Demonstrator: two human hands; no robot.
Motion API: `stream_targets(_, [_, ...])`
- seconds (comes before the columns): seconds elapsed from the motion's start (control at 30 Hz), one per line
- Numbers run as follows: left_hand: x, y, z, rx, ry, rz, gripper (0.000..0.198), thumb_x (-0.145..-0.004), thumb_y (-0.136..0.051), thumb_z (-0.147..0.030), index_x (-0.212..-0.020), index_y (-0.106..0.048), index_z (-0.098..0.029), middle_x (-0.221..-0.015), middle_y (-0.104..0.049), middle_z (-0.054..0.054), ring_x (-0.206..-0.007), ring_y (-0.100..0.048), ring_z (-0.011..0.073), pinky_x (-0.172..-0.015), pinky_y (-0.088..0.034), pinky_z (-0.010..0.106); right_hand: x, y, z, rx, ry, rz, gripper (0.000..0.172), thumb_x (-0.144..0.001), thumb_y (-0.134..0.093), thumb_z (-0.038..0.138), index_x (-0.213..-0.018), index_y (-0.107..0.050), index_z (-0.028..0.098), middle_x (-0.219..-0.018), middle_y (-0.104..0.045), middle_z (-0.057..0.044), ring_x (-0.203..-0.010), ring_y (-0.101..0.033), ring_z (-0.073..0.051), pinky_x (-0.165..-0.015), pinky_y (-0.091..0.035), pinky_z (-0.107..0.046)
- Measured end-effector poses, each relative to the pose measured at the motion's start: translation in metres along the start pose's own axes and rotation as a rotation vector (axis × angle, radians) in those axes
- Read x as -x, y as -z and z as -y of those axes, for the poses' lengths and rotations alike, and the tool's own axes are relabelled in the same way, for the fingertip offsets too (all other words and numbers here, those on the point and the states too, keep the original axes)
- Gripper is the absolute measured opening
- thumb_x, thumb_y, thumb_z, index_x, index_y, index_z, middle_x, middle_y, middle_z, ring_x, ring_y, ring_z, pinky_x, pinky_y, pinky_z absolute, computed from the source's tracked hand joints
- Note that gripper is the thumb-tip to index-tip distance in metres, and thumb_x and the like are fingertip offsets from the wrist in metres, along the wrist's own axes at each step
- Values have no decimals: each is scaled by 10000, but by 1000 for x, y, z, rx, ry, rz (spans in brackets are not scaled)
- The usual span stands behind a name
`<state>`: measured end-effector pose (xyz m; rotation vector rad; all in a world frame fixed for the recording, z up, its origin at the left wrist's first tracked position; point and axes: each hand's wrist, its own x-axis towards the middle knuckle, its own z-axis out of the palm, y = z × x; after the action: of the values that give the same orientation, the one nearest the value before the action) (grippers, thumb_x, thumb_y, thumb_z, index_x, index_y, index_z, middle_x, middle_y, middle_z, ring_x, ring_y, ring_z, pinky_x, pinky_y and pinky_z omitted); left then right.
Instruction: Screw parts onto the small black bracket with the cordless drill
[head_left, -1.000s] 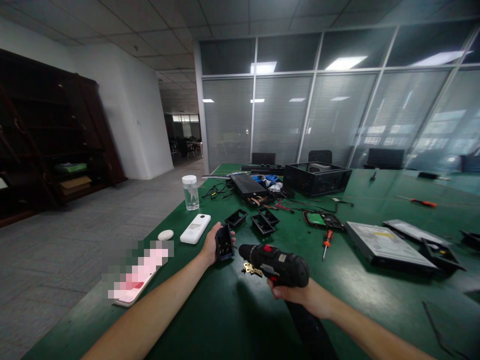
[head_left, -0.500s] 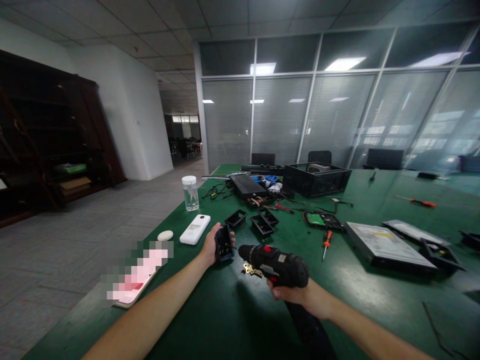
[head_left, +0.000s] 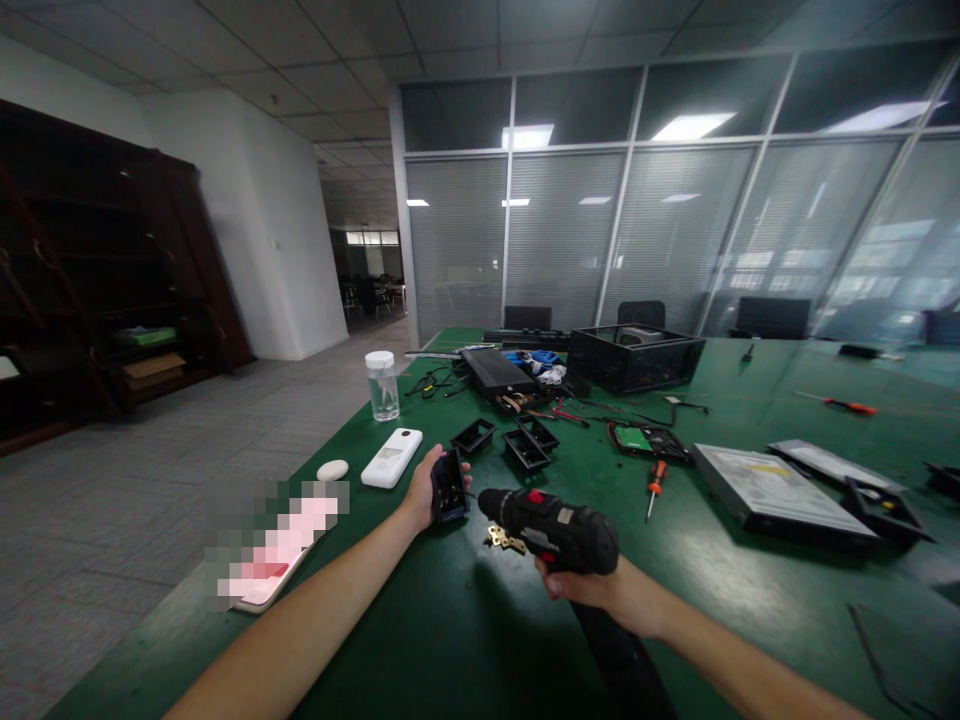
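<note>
My left hand [head_left: 426, 490] grips a small black plastic box [head_left: 450, 487], tilted so its hollow side faces the drill. Fingertips show at the box's far right edge. My right hand [head_left: 581, 586] is wrapped round the handle of a black and red cordless drill [head_left: 559, 530], whose tip points left at the box. Whether the bit touches the box I cannot tell. Small brass-coloured metal pieces [head_left: 505, 541] lie on the green table [head_left: 420, 620] below the drill's chuck. Several similar black boxes [head_left: 526, 451] sit just beyond.
At the left stand a clear jar [head_left: 383, 388], a white power bank [head_left: 391, 458] and a pink phone [head_left: 281, 565]. Rightward lie an orange screwdriver [head_left: 655, 490], a hard drive [head_left: 646, 440] and a flat metal drive [head_left: 776, 495]. A black case [head_left: 634, 358] and cables are farther back.
</note>
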<state>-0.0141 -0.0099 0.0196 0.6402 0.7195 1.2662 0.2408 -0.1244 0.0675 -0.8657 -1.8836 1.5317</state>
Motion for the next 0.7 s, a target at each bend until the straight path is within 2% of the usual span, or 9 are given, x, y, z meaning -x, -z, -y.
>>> stream_targets(0.17, [0, 2, 0, -27, -20, 33, 364, -753, -484, -464, -873, -531, -124, -827, -650, 120, -666, -634, 225, -563, -487, 334, 0, 0, 1, 0, -8, 11, 233, -691, -629, 336, -823, -572, 152, -749, -512, -8, -704, -470, -145, -665, -394, -271])
stream_targets(0.37, [-1, 1, -1, -16, 4, 26, 369, -769, -458, -459, -861, -543, -112, -782, -651, 114, -606, -628, 204, -529, -478, 312, 1, -2, 0, -9, -54, -45, 279, -673, -647, 372, -831, -577, 152, -756, -540, -17, -710, -494, -156, -669, -412, -284])
stream_targets(0.7, [-2, 2, 0, -17, -3, 44, 410, -757, -452, -489, -867, -557, -107, -783, -652, 127, -647, -632, 226, -573, -482, 343, -1, -1, -2, -9, 25, -1, 279, -691, -632, 376, -839, -572, 147, -740, -522, -15, -691, -484, -146, -661, -418, -292])
